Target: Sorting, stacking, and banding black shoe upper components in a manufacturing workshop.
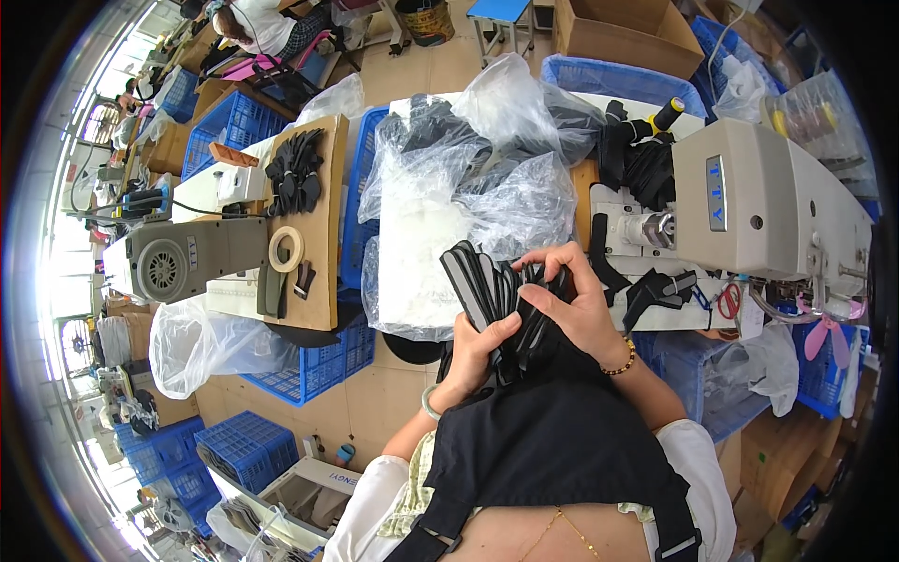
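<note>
My left hand (476, 354) is closed around a fanned bundle of black strips (473, 283) with grey faces, its thumb lying across them. At the bundle's right side, my right hand (585, 314) grips more of the same strips between thumb and fingers. The bundle is held just above my black apron (562, 431), at the near edge of a white work surface (412, 272). Clear plastic bags (520, 201) with dark pieces inside lie just beyond my hands. The strips' lower ends are partly hidden by my fingers.
A sewing machine (768, 187) stands at right, with black pieces (660, 295) and red-handled scissors (729, 300) on its bed. At left, a brown board (323, 206) carries a strip bundle (297, 173) and a tape roll (286, 250). Blue crates (328, 365) stand below. Someone (267, 28) sits far left.
</note>
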Demonstrator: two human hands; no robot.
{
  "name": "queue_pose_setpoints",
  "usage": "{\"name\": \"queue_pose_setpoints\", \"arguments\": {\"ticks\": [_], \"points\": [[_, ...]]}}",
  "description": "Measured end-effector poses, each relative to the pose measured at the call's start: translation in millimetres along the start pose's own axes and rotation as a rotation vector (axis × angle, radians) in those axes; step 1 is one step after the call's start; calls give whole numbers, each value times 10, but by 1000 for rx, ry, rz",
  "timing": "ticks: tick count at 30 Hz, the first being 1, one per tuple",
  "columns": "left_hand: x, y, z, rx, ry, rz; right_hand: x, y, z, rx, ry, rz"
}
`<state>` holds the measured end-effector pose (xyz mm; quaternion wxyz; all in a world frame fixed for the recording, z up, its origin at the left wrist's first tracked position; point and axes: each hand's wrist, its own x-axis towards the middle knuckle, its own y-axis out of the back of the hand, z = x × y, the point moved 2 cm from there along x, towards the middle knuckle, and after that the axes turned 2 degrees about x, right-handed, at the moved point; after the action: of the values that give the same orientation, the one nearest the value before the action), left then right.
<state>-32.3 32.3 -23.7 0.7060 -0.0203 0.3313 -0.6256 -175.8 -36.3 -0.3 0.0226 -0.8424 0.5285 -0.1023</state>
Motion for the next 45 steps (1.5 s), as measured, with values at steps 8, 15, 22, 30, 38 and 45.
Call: {"name": "queue_pose_setpoints", "arguments": {"ticks": [8, 15, 22, 30, 38, 45], "points": [[23, -1, 8, -9, -19, 20, -22, -56, 85, 310, -41, 103], [28, 9, -11, -52, -15, 21, 55, 61, 44, -22, 144, -31], [19, 29, -18, -53, -21, 9, 31, 64, 43, -74, 126, 8], [-2, -7, 3, -57, -13, 3, 32, 75, 23, -182, 210, 24], [-9, -35, 8, -63, -8, 14, 18, 66, 6, -263, 242, 29], [-16, -30, -19, -19, 1, -50, 6, 61, -37, -244, 188, 14]]}}
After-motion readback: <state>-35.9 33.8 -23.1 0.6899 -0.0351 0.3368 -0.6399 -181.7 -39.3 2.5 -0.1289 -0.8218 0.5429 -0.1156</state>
